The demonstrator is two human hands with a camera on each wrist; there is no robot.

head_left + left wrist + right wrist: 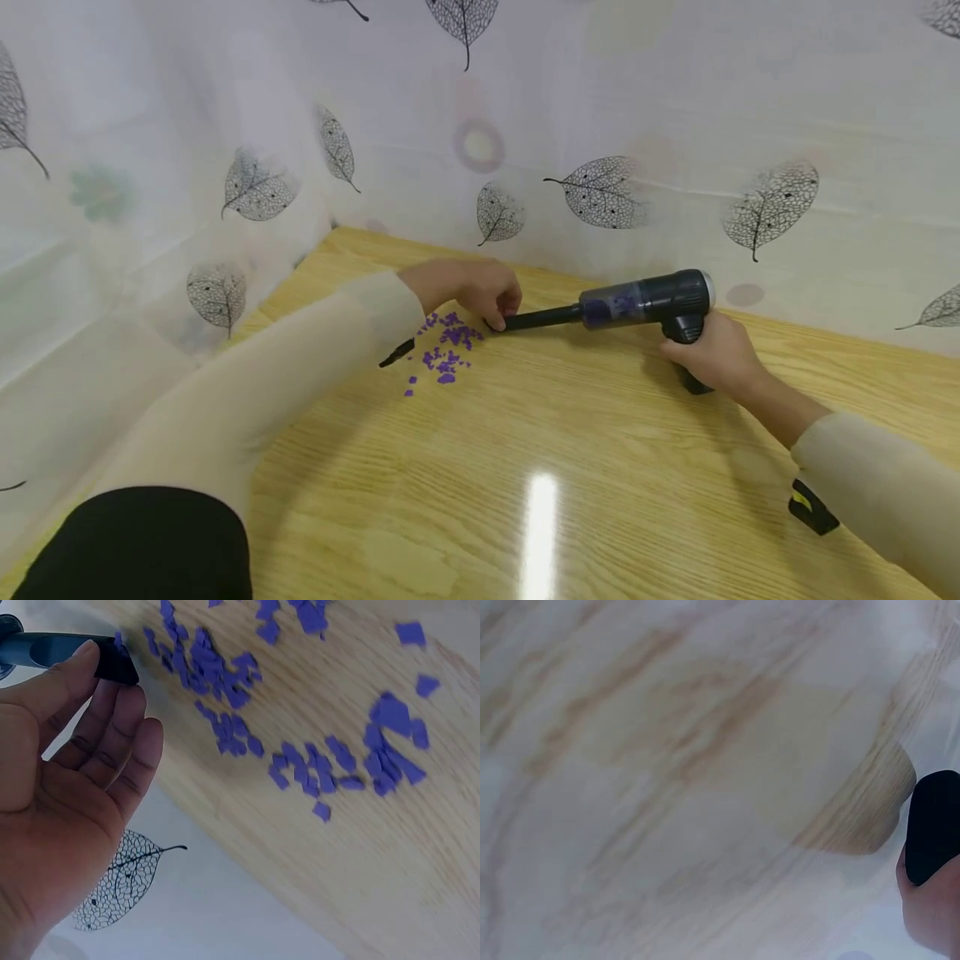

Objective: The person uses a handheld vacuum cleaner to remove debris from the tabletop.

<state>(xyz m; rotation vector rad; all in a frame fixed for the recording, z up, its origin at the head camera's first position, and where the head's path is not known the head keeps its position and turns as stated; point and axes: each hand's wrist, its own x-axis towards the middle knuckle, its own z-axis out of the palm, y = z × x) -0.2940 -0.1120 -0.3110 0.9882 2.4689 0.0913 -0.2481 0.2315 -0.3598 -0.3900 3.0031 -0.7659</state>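
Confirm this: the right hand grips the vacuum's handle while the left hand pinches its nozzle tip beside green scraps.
The scraps are purple, not green, as the left wrist view shows. The right hand does grip the handle and the left hand pinches the nozzle tip.

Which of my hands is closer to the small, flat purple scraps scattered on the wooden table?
Left. Your left hand is just beside the purple scraps, pinching the black tubular nozzle; your right hand is farther to their right, gripping the black handheld vacuum.

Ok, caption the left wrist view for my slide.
Left hand pinching a dark nozzle near scattered purple scraps on wood-grain tabletop.
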